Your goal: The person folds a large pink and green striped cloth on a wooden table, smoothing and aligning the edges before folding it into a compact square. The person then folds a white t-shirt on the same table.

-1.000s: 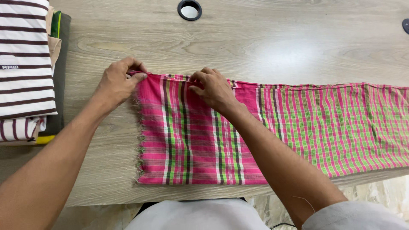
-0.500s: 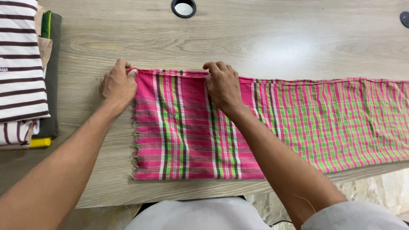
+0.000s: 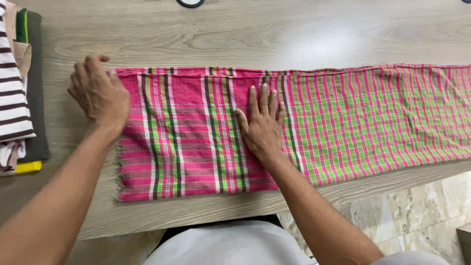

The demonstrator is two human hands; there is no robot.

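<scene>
Both hands have let go of the cloth's far edge since the earlier frame. Now I see the right hand (image 3: pixel 263 125) flat on the pink-and-green plaid cloth (image 3: pixel 343 118), fingers spread, palm pressed down near its middle. Left hand (image 3: pixel 99 92) sits at the fringed left end, fingers loosely curled, pinching nothing I can make out. Cloth lies folded lengthwise across the wooden table (image 3: pixel 274 34), running off right. Stack of folded garments (image 3: pixel 19 93) at far left.
</scene>
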